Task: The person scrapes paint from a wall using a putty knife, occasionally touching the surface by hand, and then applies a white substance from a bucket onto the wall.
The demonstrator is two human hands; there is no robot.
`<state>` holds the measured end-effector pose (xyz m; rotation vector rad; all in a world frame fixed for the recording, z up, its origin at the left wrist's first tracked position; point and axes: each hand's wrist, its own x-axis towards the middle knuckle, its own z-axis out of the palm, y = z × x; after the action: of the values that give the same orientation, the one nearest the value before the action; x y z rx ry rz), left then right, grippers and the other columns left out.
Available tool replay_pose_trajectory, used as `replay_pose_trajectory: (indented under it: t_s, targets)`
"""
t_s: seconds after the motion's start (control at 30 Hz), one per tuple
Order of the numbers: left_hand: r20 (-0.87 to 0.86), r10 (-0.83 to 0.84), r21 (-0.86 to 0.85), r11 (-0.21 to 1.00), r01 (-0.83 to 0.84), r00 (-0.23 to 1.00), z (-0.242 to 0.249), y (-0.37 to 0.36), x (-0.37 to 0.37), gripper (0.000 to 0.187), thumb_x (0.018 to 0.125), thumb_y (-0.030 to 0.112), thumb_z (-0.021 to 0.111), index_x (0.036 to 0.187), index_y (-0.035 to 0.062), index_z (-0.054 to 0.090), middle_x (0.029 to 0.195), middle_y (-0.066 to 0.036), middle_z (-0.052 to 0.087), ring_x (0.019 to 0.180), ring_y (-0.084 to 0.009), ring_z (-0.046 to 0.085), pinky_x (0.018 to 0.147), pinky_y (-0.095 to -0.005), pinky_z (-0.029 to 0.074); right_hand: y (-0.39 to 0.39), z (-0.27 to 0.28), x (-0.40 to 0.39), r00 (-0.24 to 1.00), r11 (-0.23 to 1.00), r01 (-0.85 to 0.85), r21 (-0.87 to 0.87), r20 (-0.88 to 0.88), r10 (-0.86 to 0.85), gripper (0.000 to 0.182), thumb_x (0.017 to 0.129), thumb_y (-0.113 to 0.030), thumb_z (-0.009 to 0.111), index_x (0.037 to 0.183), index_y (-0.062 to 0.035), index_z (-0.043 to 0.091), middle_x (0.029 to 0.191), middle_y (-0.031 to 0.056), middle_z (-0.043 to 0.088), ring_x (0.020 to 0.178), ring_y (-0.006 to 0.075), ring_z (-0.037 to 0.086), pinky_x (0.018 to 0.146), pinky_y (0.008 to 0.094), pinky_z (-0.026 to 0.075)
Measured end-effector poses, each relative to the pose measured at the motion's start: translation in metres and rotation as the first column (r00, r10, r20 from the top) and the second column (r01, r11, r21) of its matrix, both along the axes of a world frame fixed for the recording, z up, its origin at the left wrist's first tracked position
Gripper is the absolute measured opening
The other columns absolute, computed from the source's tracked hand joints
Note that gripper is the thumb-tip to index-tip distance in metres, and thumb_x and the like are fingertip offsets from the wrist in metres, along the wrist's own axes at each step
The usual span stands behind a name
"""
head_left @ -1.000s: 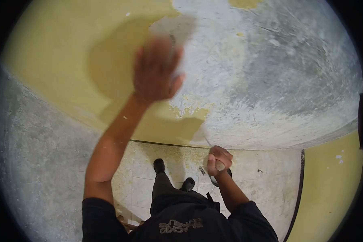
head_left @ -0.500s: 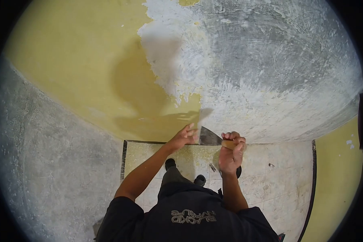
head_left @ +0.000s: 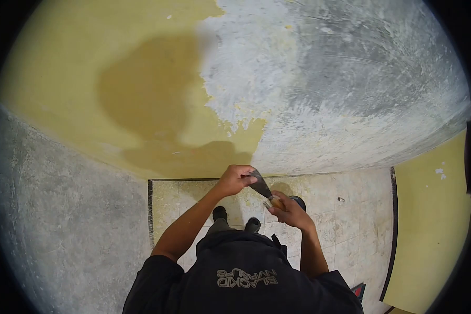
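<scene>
A scraper with a wide metal blade point(head_left: 258, 185) and a wooden handle is held in front of my body, near the foot of the wall. My right hand point(head_left: 294, 213) is closed round its handle. At the other end, my left hand point(head_left: 235, 181) has the blade's wide edge between thumb and fingers. Ahead is the wall, with yellow paint point(head_left: 193, 123) on the left and a bare white and grey patch point(head_left: 246, 68) on the right. The paint's border is ragged, and its lower stretch runs down close to the blade.
Light floor tiles point(head_left: 324, 220) lie below, speckled with yellow flakes near the wall. My dark shoes point(head_left: 220, 213) stand on them. A small object point(head_left: 341, 199) rests on the tiles at right. Grey wall point(head_left: 78, 193) rises at left, a yellow wall point(head_left: 429, 230) at right.
The scraper has swung from nearly level to slanting, its handle now lower and nearer my body. My left hand, apart from the blade before, has closed on its edge. My view has shifted slightly.
</scene>
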<state>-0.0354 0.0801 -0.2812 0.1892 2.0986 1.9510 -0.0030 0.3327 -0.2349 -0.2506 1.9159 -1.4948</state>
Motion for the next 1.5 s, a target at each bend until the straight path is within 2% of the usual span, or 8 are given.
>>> replay_pose_trajectory:
  t_s: [0.13, 0.2, 0.33, 0.5, 0.7, 0.97, 1.33, 1.5]
  targets:
    - [-0.320, 0.059, -0.348, 0.921, -0.175, 0.946, 0.051, -0.011, -0.008, 0.044, 0.078, 0.022, 0.076, 0.116, 0.0043, 0.063, 0.094, -0.011, 0.068, 0.082, -0.0257, 0.064, 0.076, -0.0369, 0.049, -0.038, -0.015, 0.002, 0.993, 0.994, 0.048, 0.096, -0.110, -0.038, 0.021, 0.091, -0.015, 0.060, 0.103, 0.0009, 0.055, 0.061, 0.0022, 0.049, 0.055, 0.0102, 0.046, 0.052, 0.0300, 0.040]
    - [-0.736, 0.166, -0.282, 0.806, -0.520, 0.656, 0.062, -0.026, -0.015, 0.048, 0.079, 0.021, 0.074, 0.122, 0.0069, 0.060, 0.106, -0.011, 0.066, 0.099, -0.0275, 0.061, 0.089, -0.0412, 0.042, -0.049, -0.023, -0.002, 0.942, 0.971, 0.188, 0.148, -0.307, -0.135, 0.023, 0.092, -0.018, 0.059, 0.097, 0.0035, 0.056, 0.058, 0.0082, 0.047, 0.054, 0.0146, 0.047, 0.052, 0.0341, 0.040]
    - [-0.961, 0.171, -0.093, 0.537, -0.838, 0.216, 0.113, -0.067, -0.035, 0.052, 0.079, 0.018, 0.074, 0.124, 0.0011, 0.054, 0.127, -0.018, 0.056, 0.121, -0.0363, 0.049, 0.104, -0.0457, 0.033, -0.050, -0.027, -0.025, 0.860, 0.930, 0.345, 0.130, -0.440, -0.258, 0.030, 0.094, -0.026, 0.058, 0.093, 0.0045, 0.058, 0.059, 0.0179, 0.053, 0.053, 0.0323, 0.052, 0.053, 0.0406, 0.039]
    - [-0.994, 0.106, 0.036, 0.349, -0.936, 0.001, 0.130, -0.107, -0.074, 0.069, 0.087, 0.023, 0.063, 0.142, -0.0047, 0.032, 0.151, -0.023, 0.026, 0.143, -0.0421, 0.014, 0.112, -0.0498, 0.015, -0.033, -0.032, -0.080, 0.805, 0.913, 0.361, 0.189, -0.557, -0.203, 0.036, 0.095, -0.029, 0.055, 0.081, 0.0043, 0.055, 0.063, 0.0250, 0.055, 0.059, 0.0443, 0.055, 0.053, 0.0465, 0.040]
    - [-0.990, -0.068, 0.119, 0.115, -0.986, -0.128, 0.107, -0.121, -0.113, 0.070, 0.096, 0.045, 0.040, 0.145, -0.0033, 0.030, 0.155, -0.023, 0.016, 0.144, -0.0429, 0.009, 0.113, -0.0514, 0.007, -0.031, -0.042, -0.130, 0.696, 0.847, 0.442, 0.295, -0.708, -0.117, 0.044, 0.094, -0.038, 0.056, 0.076, 0.0015, 0.061, 0.063, 0.0265, 0.058, 0.062, 0.0474, 0.057, 0.055, 0.0510, 0.043]
    - [-0.979, -0.130, 0.150, 0.065, -0.987, -0.157, 0.103, -0.124, -0.122, 0.068, 0.097, 0.045, 0.034, 0.145, -0.0038, 0.029, 0.155, -0.023, 0.017, 0.143, -0.0430, 0.011, 0.113, -0.0522, 0.009, -0.020, -0.028, -0.149, 0.654, 0.653, 0.557, 0.513, -0.755, 0.036, 0.039, 0.092, -0.042, 0.056, 0.083, -0.0066, 0.068, 0.066, 0.0217, 0.063, 0.064, 0.0443, 0.062, 0.057, 0.0523, 0.048]
    - [-0.975, -0.182, 0.118, 0.077, -0.990, -0.131, 0.091, -0.131, -0.118, 0.068, 0.099, 0.046, 0.032, 0.146, -0.0025, 0.026, 0.156, -0.021, 0.015, 0.144, -0.0415, 0.009, 0.114, -0.0519, 0.010, -0.050, -0.031, -0.160, 0.670, 0.693, 0.481, 0.537, -0.735, 0.105, 0.031, 0.089, -0.036, 0.060, 0.081, -0.0077, 0.069, 0.067, 0.0201, 0.064, 0.064, 0.0420, 0.063, 0.058, 0.0510, 0.049]
    - [-0.996, -0.025, -0.089, 0.131, -0.987, 0.086, 0.076, -0.123, -0.101, 0.078, 0.097, 0.047, 0.040, 0.149, -0.0025, 0.011, 0.157, -0.021, -0.003, 0.144, -0.0417, -0.006, 0.113, -0.0553, 0.001, -0.068, -0.026, -0.154, 0.708, 0.811, 0.389, 0.437, -0.705, 0.041, 0.023, 0.089, -0.027, 0.061, 0.085, -0.0047, 0.066, 0.069, 0.0214, 0.064, 0.068, 0.0435, 0.062, 0.059, 0.0499, 0.047]
